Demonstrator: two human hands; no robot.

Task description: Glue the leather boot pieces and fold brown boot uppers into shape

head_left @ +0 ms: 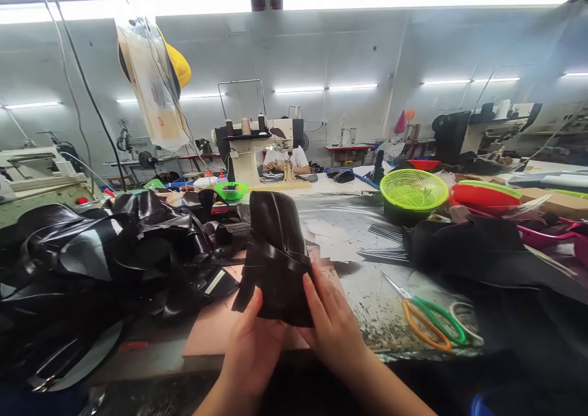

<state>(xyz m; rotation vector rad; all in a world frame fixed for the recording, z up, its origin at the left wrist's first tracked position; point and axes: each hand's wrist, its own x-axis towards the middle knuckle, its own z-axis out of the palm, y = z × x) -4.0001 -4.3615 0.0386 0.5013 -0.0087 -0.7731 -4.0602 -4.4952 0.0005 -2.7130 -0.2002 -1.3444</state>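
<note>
Dark leather piece (275, 257) is held in both hands, front and centre, tilted up above the pink sheet (206, 330) on the near edge of the bench. Whether its bottom edge touches the sheet can't be told.

Grip: left hand (252, 342) is closed lightly on the near left corner, thumb on the face, fingers tucked under. Right hand (333, 321) is laid along the right edge, fingers flat on it; its thumb is mostly hidden, so pinch force can't be judged.

Handling: pressure is best spread through flat fingers, as shiny leather probably marks under nails. The crossing strip at mid-height looks easily shifted; both sides should be steadied so it isn't skewed. Lower edge to be checked for curl, likely hidden by the fingers.

Clearance: black leather pile (147, 250) is close on the left, snagging possible. Scissors (422, 315) lie open on the right, blades aimed far-left; sideways swings best avoided there.
</note>
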